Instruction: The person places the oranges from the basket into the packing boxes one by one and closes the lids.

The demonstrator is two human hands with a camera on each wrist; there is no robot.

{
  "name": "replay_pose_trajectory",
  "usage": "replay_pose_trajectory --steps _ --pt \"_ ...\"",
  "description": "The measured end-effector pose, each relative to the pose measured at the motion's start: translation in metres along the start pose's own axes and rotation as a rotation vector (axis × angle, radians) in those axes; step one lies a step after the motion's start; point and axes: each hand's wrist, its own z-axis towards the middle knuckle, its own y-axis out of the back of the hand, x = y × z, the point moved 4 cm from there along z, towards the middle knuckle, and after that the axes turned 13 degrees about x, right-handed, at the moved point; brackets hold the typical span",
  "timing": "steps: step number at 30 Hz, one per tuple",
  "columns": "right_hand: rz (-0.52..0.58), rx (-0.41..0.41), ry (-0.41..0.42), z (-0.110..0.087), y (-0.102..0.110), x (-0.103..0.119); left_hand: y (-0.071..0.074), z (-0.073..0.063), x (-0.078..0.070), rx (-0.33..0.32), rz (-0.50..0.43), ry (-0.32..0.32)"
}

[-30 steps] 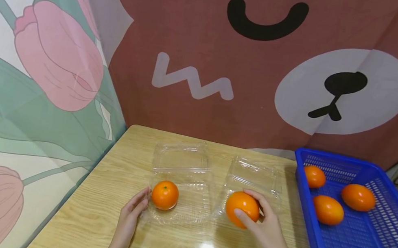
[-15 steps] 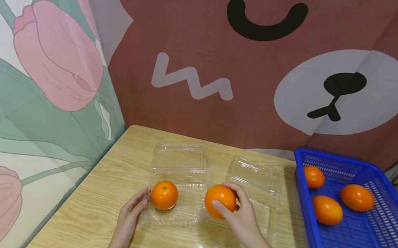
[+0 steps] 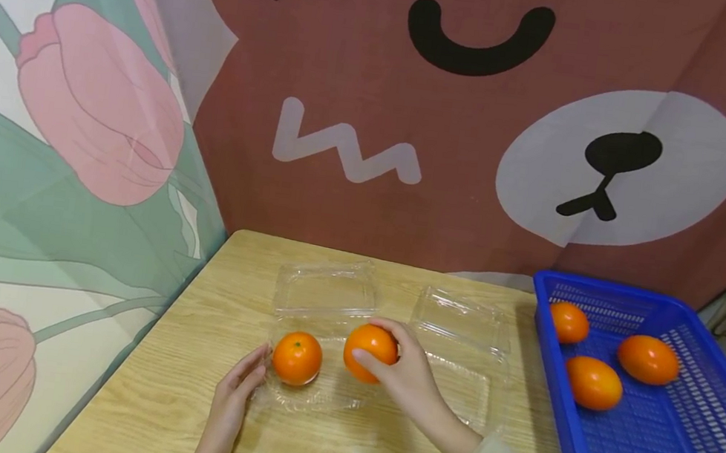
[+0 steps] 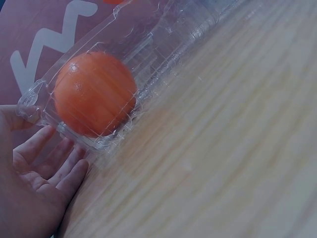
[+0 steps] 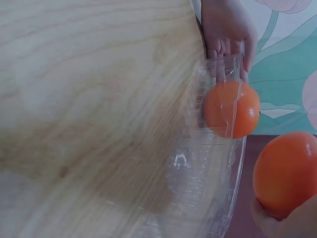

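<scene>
My right hand (image 3: 409,381) grips an orange (image 3: 370,353) between thumb and fingers, over the right part of the left clear plastic clamshell box (image 3: 333,395). The right wrist view shows this held orange (image 5: 287,173) raised above the box's rim. Another orange (image 3: 297,359) sits in the left end of that box, its small green stem mark facing up. At the box's left end, my left hand (image 3: 233,391) holds the edge; in the left wrist view the thumb is at the corner tab and the fingers (image 4: 72,163) lie against the wall. The box's lid (image 3: 327,290) lies folded back.
A second clear clamshell box (image 3: 463,380) lies open to the right, with its lid (image 3: 463,319) toward the wall. Further right stands a blue plastic basket (image 3: 680,449) with 3 oranges (image 3: 648,360) in it. A printed cloth (image 3: 338,209) hangs behind the wooden table (image 3: 162,398).
My right hand has carried the orange leftward from over the right box to over the left box, beside the other orange. The left hand has stayed at the box's left edge.
</scene>
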Motion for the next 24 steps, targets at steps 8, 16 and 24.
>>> replay_pose_trajectory --steps 8,16,24 --pt "-0.117 0.067 0.013 0.019 -0.01 0.006 0.0 0.0 -0.001 0.005 0.0 -0.005" --pt "-0.246 0.145 0.005 0.037 -0.019 0.013 0.001 -0.001 -0.002 -0.004 0.01 -0.003" --pt "-0.407 0.221 -0.002 0.049 -0.026 0.008 0.0 0.0 -0.002 -0.002 0.002 -0.003"
